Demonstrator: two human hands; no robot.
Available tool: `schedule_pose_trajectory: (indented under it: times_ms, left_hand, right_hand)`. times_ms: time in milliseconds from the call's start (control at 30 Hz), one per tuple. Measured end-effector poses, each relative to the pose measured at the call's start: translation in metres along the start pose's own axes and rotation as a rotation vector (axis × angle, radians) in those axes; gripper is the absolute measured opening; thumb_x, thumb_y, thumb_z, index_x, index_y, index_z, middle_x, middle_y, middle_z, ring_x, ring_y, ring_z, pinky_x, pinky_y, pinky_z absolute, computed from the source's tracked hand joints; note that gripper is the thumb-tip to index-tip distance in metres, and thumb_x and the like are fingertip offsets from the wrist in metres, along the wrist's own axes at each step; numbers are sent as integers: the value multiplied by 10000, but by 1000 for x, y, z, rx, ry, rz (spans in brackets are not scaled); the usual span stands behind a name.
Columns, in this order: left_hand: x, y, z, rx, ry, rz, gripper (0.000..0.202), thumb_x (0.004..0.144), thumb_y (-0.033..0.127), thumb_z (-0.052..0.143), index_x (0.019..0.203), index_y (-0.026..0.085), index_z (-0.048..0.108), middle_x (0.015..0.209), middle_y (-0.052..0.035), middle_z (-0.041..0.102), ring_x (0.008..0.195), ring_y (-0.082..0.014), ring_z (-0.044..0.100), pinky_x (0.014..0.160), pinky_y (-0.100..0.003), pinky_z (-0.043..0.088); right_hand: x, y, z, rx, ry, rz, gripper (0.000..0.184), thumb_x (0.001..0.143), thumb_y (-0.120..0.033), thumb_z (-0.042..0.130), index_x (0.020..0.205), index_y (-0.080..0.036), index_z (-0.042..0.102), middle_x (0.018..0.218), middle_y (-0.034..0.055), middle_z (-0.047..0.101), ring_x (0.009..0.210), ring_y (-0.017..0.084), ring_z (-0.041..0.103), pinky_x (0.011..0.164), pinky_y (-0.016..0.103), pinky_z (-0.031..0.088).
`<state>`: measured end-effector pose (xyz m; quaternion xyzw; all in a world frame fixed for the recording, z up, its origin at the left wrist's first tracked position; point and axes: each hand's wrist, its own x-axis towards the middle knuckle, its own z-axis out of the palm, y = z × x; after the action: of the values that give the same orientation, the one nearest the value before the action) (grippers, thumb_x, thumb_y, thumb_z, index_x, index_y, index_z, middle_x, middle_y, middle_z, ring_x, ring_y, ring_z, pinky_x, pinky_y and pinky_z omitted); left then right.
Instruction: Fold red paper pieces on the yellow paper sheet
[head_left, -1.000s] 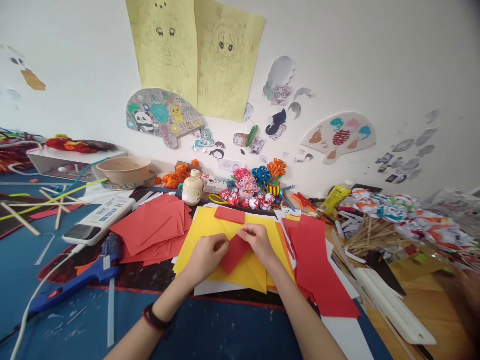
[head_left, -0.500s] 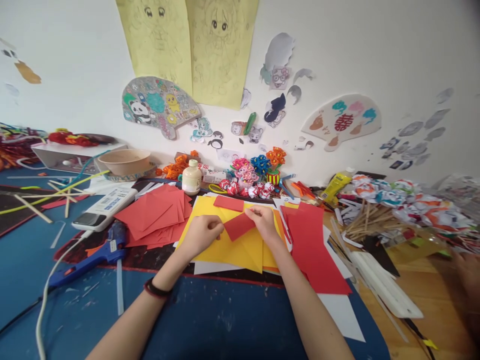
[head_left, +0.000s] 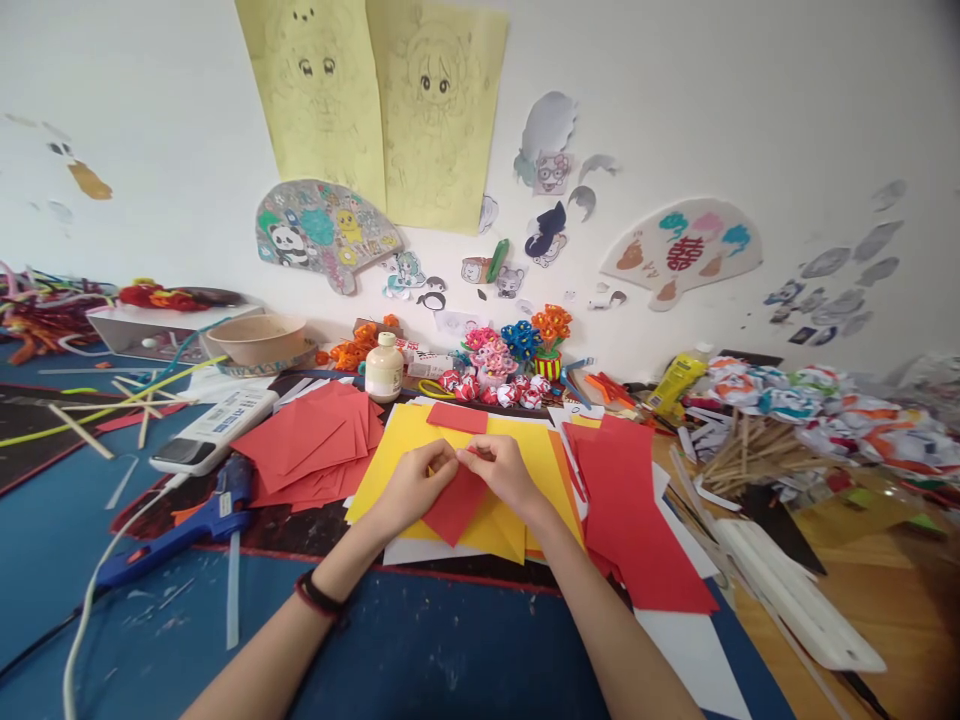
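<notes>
Both my hands pinch the top edge of a small red paper piece [head_left: 452, 508] over the yellow paper sheets [head_left: 397, 450]. My left hand [head_left: 411, 487] grips its upper left corner with closed fingers. My right hand [head_left: 506, 473] pinches the upper right corner. The red piece hangs down towards me, slightly tilted. A second small red rectangle [head_left: 458, 417] lies on the yellow sheets just beyond my hands. A black band sits on my left wrist.
A stack of red squares [head_left: 311, 445] lies left of the yellow sheets; long red sheets [head_left: 637, 510] lie right. A blue glue gun [head_left: 191, 515], a white remote [head_left: 214, 428], a glue bottle [head_left: 383, 368], a bowl [head_left: 259, 338], paper flowers [head_left: 517, 350] and sticks [head_left: 750, 455] crowd the table.
The red piece has been turned from lying sideways between my hands to hanging down from its top edge. My hands have come closer together and nearer to me.
</notes>
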<state>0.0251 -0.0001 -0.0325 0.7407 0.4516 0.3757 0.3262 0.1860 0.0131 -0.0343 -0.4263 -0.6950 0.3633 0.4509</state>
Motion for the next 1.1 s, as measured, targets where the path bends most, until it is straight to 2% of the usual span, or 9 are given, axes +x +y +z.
schedule_pose_trajectory:
  times_ms: [200, 333, 533, 633, 800, 900, 1000, 1100]
  left_hand:
    - [-4, -1, 3, -32, -8, -13, 207, 834, 286, 442, 697, 164, 539, 655, 15, 561, 600, -120, 463, 560, -226, 337]
    - [-5, 2, 3, -57, 19, -36, 192, 797, 250, 445, 635, 165, 503, 624, 23, 528, 598, -116, 454, 572, -223, 341]
    - [-3, 5, 4, -115, 15, -45, 171, 766, 220, 438, 603, 171, 457, 579, 39, 460, 566, -102, 413, 543, -214, 315]
    - [-6, 6, 3, -113, -2, -61, 148, 745, 203, 440, 606, 169, 479, 568, 38, 469, 549, -101, 415, 528, -212, 310]
    - [-11, 3, -2, -86, -59, -96, 131, 724, 170, 435, 637, 169, 533, 560, 19, 570, 530, -115, 491, 531, -216, 345]
    - [-11, 2, -6, -7, 19, -106, 148, 761, 197, 442, 656, 176, 544, 577, 10, 599, 550, -128, 519, 552, -226, 353]
    - [-9, 5, -7, 78, 115, -96, 211, 833, 315, 456, 751, 180, 595, 698, -12, 646, 627, -145, 548, 588, -238, 360]
    - [-9, 7, -5, 52, 86, -94, 298, 852, 422, 466, 793, 177, 627, 736, -16, 641, 653, -148, 537, 599, -240, 360]
  right_hand:
    - [3, 10, 2, 7, 4, 4, 370, 793, -380, 576, 526, -183, 414, 538, -50, 327, 541, 107, 308, 505, 246, 223]
    - [3, 8, 4, -8, -23, -4, 408, 799, -395, 567, 499, -185, 385, 532, -50, 299, 530, 104, 282, 500, 252, 206]
    - [0, 1, 4, -24, 6, 10, 403, 788, -387, 575, 490, -184, 396, 519, -46, 298, 521, 106, 282, 497, 261, 190]
    - [0, 2, -7, -16, 79, 24, 410, 793, -389, 571, 494, -190, 374, 529, -48, 274, 520, 108, 269, 498, 266, 180]
    - [4, 19, -44, 14, 319, 80, 435, 775, -437, 593, 499, -201, 353, 540, -50, 288, 526, 112, 247, 504, 265, 189]
    - [6, 28, -59, 86, 417, 107, 425, 756, -474, 618, 520, -198, 397, 543, -46, 322, 519, 114, 277, 495, 261, 203]
    - [5, 24, -54, 133, 410, 101, 416, 768, -500, 616, 550, -190, 446, 555, -35, 365, 518, 115, 304, 492, 261, 216]
    - [4, 13, -36, 144, 404, 62, 418, 795, -500, 603, 559, -186, 461, 558, -32, 385, 528, 116, 322, 503, 262, 236]
